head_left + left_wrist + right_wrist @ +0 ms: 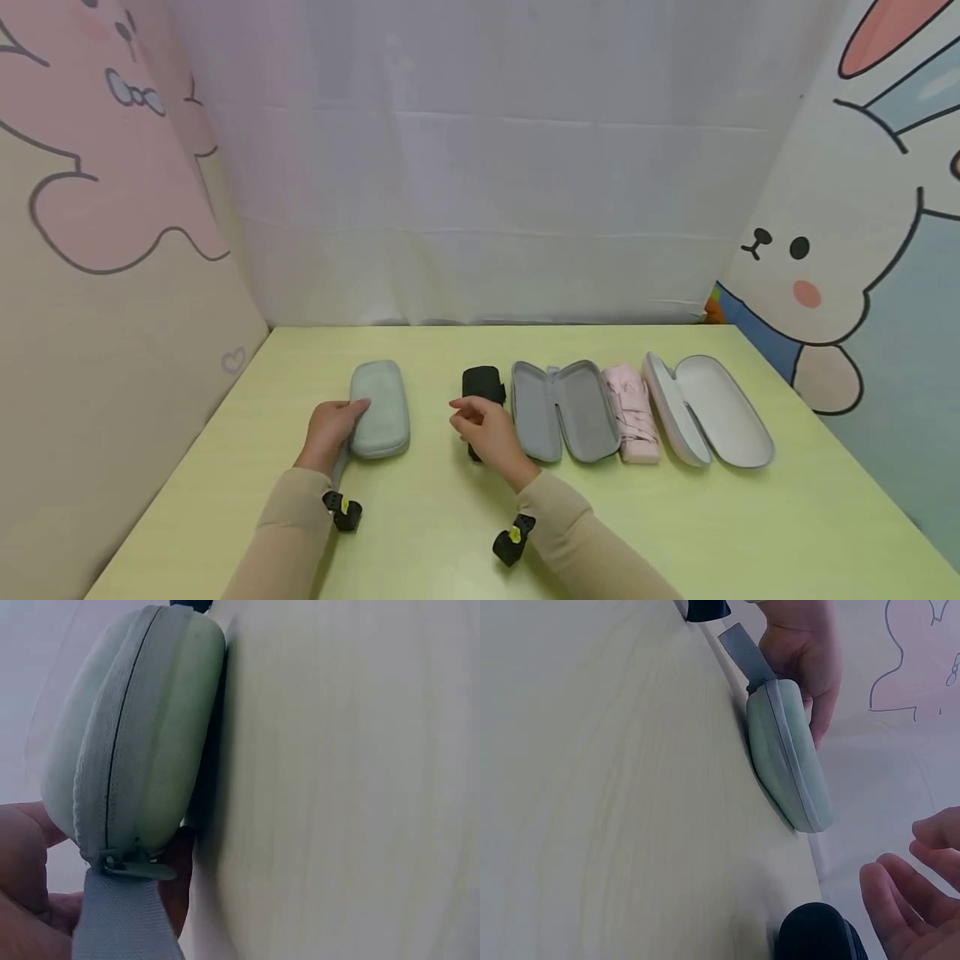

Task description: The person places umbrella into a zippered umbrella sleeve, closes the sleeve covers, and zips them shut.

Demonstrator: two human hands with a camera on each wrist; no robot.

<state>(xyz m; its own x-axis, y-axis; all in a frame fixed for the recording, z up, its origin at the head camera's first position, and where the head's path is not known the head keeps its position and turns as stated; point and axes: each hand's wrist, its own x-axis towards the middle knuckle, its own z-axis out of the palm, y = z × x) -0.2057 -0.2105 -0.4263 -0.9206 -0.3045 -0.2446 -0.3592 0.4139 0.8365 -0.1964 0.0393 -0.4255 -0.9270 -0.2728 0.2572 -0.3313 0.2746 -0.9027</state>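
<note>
Beige sleeves (pixel 288 533) with black wrist cameras (pixel 347 514) extended from near side over yellow-green table (pixel 420 542). Left hand (pixel 328 432) pinched zipped green case (pixel 380 408), thumb on top, finger under; case was left of centre, strap (pixel 124 919) toward near side. Right hand (pixel 491 435) held nothing, fingers loosely bent and parted, over black bundle (pixel 482 382), contact unclear. Farther right, side by side: unfolded gray case (pixel 588 412), pink bundle (pixel 632 408), unfolded white case (pixel 727 412).

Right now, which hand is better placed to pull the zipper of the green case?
Probably the right hand: it holds nothing, while the left hand grips the green case and could steady it.
</note>
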